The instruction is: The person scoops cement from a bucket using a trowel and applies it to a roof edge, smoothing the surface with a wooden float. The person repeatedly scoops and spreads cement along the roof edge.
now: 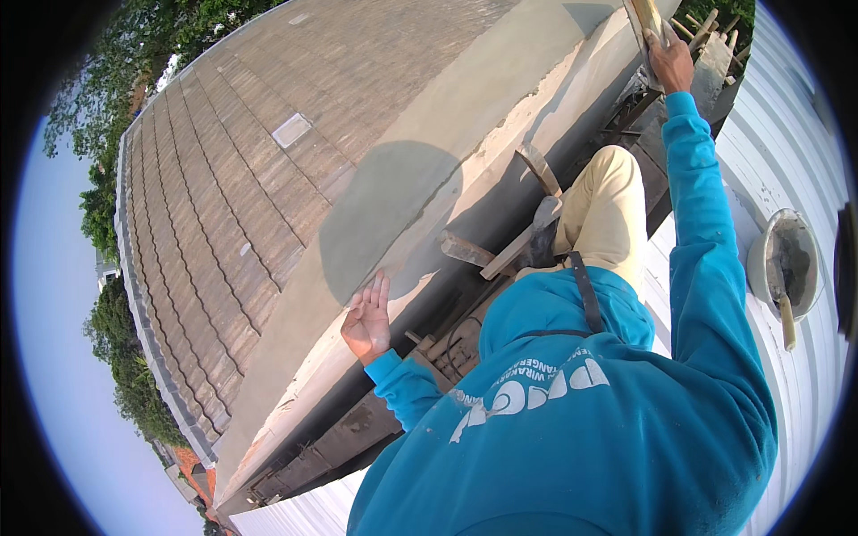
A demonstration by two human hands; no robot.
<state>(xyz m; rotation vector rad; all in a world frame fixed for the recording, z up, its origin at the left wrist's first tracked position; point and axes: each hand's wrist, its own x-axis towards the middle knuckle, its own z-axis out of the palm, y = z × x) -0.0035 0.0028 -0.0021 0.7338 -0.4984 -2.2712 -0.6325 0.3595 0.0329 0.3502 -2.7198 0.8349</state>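
Observation:
My left hand (366, 320) is open, palm turned up and fingers stretched, at the edge of a smooth grey cement band (483, 116). Its fingertips are close to the band, but I cannot tell whether they touch. Far out at the upper right, my right hand (672, 62) is closed around a flat wooden tool (645, 20). The picture's rim cuts off the tool's top, so its full shape is hidden. Below the band runs a rough, paler strip (536, 103) along the ledge.
Brown roof tiles (223, 170) slope away on the left. Wooden scaffold pieces (523, 250) jut out by my bent leg. A cement-stained bucket (760, 268) with a wooden-handled tool (787, 326) stands on white corrugated roofing (778, 134) at the right. A dark gap runs beneath the ledge.

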